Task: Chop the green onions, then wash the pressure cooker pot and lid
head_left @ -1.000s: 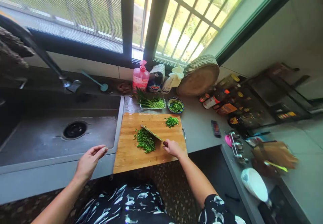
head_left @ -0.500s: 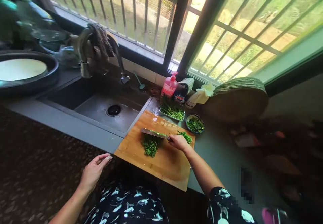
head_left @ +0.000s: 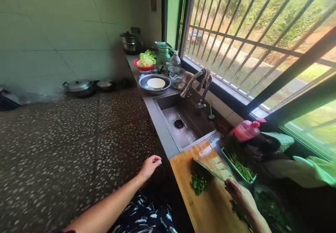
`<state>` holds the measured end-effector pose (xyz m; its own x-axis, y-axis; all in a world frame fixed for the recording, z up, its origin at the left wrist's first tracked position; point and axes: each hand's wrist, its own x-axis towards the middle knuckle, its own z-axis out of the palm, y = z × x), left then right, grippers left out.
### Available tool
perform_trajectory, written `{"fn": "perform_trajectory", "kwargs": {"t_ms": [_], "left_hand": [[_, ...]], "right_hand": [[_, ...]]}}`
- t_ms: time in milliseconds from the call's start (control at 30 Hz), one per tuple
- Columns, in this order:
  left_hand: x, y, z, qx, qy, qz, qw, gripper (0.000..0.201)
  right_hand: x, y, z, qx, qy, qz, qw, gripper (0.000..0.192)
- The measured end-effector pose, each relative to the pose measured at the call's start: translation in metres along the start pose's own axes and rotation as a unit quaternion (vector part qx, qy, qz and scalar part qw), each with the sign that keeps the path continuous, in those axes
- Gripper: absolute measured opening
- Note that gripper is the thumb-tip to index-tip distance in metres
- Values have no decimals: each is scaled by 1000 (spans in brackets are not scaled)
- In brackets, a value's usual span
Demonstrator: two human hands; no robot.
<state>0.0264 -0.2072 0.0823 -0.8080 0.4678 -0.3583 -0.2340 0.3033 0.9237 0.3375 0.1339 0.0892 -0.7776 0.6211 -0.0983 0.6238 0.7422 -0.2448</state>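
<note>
A right hand grips a cleaver over chopped greens on a wooden board. The left hand, loosely curled and holding nothing, hangs at nine o'clock. A sink lies at twelve, a pink bottle at two; no label is readable.

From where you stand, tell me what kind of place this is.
Most likely a home kitchen: a steel sink with a tap under a barred window, a board with chopped greens, and pots on the floor.
</note>
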Motion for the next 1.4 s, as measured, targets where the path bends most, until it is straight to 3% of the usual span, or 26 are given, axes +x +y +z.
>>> {"fn": "perform_trajectory", "kwargs": {"t_ms": [67, 233, 400, 500, 700, 833, 933, 1033, 1133, 1267, 1400], "left_hand": [[0, -7, -10, 0, -6, -11, 1000, 31], [22, -10, -37, 28, -23, -43, 998, 46], [58, -5, -34, 41, -69, -68, 995, 43], [62, 1, -32, 33, -81, -84, 993, 35], [55, -5, -32, 24, -83, -106, 991, 27], [51, -10, -32, 21, -79, -113, 990, 27], [54, -8, -35, 20, -90, -106, 990, 35], [61, -4, -40, 21, -100, -101, 990, 40], [70, -1, -47, 17, -112, -105, 988, 38], [85, 3, -52, 24, -137, -132, 981, 29], [105, 10, -51, 59, -175, -135, 974, 19]], "right_hand": [[-18, -15, -9, 54, -67, -9, 996, 17], [-50, -66, -24, 187, -163, 61, 967, 29], [-81, -72, -2, 249, -289, 116, 917, 34], [-87, -73, 13, 241, -310, 114, 912, 33], [-56, -67, 17, 159, -229, 118, 953, 32], [-42, -66, 11, 133, -201, 136, 961, 32], [-47, -79, 7, 141, -174, 147, 963, 32], [-58, -108, 14, 163, -127, 180, 962, 32], [-60, -157, 41, 259, -75, 259, 928, 28], [-35, -229, 88, 426, -22, 352, 833, 21], [-12, -260, 111, 459, 64, 411, 785, 19]]}}
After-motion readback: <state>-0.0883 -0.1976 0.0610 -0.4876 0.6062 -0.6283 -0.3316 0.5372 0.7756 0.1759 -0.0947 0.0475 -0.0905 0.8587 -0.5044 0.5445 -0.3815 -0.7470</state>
